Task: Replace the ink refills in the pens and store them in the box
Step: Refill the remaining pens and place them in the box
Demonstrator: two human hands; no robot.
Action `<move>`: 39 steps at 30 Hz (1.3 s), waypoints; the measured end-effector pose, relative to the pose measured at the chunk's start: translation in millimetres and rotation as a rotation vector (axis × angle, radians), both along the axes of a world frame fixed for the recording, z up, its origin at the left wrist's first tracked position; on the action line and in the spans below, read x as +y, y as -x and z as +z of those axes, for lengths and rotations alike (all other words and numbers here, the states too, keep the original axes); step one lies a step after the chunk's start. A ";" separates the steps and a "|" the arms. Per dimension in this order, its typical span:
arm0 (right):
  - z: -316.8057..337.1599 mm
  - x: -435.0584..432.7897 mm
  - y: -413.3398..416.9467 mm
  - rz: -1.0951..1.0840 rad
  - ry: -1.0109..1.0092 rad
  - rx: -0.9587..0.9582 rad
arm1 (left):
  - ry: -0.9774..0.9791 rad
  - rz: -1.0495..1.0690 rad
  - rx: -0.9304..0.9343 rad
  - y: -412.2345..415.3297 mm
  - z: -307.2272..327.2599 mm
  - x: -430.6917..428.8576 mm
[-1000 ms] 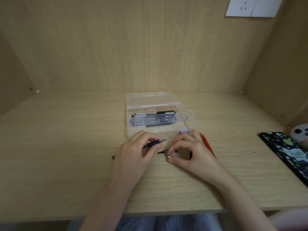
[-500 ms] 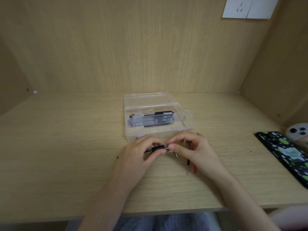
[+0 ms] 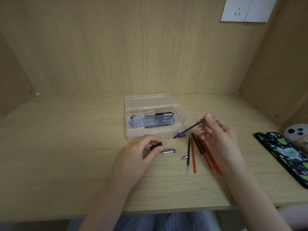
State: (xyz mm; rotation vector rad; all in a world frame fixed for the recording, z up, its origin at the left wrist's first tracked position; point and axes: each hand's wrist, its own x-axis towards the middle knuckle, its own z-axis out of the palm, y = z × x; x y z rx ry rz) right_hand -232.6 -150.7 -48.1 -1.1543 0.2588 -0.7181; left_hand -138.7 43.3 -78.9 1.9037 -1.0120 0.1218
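The hands have parted: the right hand (image 3: pixel 216 135) pinches a black refill (image 3: pixel 188 129), the left hand (image 3: pixel 141 152) grips the pen barrel (image 3: pixel 156 146).

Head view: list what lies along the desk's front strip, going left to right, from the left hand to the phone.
Left hand holding pen barrel → pen cap → metal pen tip → black refill → red refill → phone.

Clear box (image 3: pixel 180 116) open, pens (image 3: pixel 152 116) inside; red refills (image 3: pixel 206 154) beside it.
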 end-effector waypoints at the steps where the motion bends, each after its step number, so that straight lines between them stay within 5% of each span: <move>1: 2.2 -5.7 1.6 -0.036 -0.001 0.027 | -0.009 0.004 -0.007 0.2 0.1 0.2; 11: -6.8 -29.9 -3.6 -0.197 0.541 0.656 | -0.015 -0.006 -0.056 0.6 -0.5 -1.1; 18: -3.9 -20.8 -17.2 -0.333 0.827 0.620 | -0.015 -0.005 -0.037 0.3 -0.5 -0.9; 23: 7.5 -12.1 -54.2 -0.021 1.190 0.466 | 0.010 -0.002 0.001 -1.7 -3.0 -2.5; 29: -2.7 0.4 -90.8 0.142 1.537 0.729 | 0.020 -0.005 0.019 -2.2 -3.5 -2.6; 39: 1.0 -6.6 -85.2 0.302 1.455 0.807 | -0.005 0.003 -0.022 -3.5 -5.2 -2.4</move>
